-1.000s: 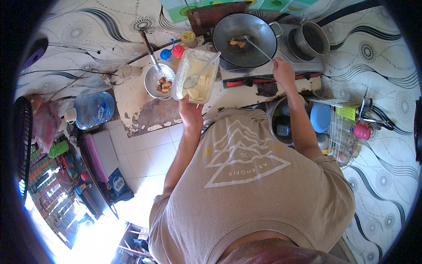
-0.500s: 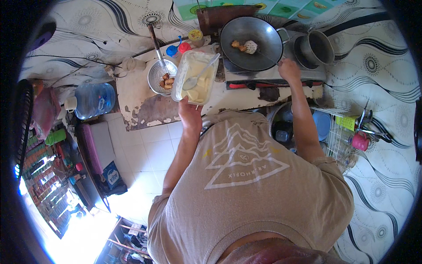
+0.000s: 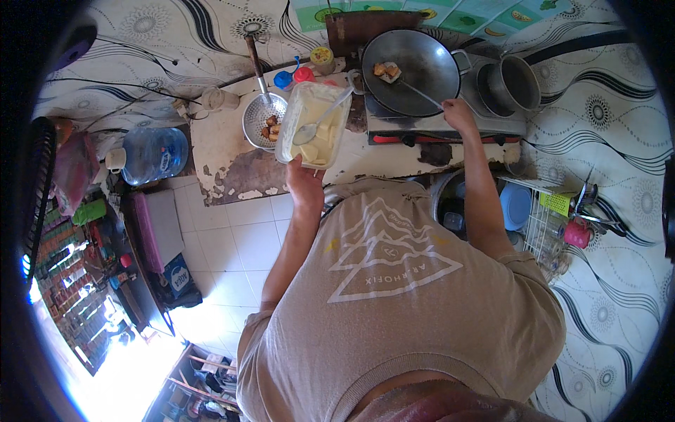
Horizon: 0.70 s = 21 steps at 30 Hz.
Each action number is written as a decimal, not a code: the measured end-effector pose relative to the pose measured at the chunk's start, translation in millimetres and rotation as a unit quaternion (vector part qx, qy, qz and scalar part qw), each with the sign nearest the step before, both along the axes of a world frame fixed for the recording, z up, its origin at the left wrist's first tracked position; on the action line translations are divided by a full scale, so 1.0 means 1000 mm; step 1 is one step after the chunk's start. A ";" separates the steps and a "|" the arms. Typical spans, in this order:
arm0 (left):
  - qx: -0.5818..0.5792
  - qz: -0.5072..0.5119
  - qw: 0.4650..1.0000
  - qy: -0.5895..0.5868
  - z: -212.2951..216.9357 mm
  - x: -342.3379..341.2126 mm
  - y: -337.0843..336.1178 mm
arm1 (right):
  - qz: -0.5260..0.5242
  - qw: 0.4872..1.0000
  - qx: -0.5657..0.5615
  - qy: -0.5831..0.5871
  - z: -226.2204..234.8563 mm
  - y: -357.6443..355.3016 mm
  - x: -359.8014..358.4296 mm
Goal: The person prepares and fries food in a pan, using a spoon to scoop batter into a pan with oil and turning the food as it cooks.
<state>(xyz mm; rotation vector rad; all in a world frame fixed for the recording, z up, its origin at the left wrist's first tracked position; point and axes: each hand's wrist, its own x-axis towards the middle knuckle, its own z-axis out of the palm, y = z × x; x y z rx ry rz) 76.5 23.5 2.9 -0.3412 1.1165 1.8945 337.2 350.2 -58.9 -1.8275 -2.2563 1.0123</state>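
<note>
My left hand [image 3: 304,184] grips the near end of a clear plastic container [image 3: 313,104], tilted over the counter. Pale, cut pieces [image 3: 325,135] that look like tofu lie in it, with a metal spoon [image 3: 307,132] resting on top. My right hand [image 3: 460,117] is closed on the handle of a slotted spatula [image 3: 420,93] that reaches into a dark wok [image 3: 430,62] on the stove. Browned fried pieces [image 3: 386,69] sit on the spatula's pale head, toward the wok's left side.
A long-handled strainer [image 3: 254,117] holding browned pieces stands left of the container. A grey pot [image 3: 517,86] occupies the right burner of the stove [image 3: 394,126]. Bottles with blue and red caps [image 3: 304,74] stand behind the container. A dish rack [image 3: 538,228] is at right.
The spatula head has slid left under the fried pieces, which now rest on it. My right hand has shifted slightly, while my left hand still holds the container in place.
</note>
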 end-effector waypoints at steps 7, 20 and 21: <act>0.015 -0.012 1.000 0.012 0.002 -0.005 0.001 | 0.078 0.988 0.126 0.031 0.023 -0.040 0.015; 0.001 -0.025 1.000 0.012 0.001 0.007 0.020 | 0.094 0.977 0.190 -0.001 0.050 -0.094 0.054; 0.001 -0.027 1.000 0.010 0.000 0.008 0.021 | 0.090 0.980 0.178 0.005 0.051 -0.095 0.055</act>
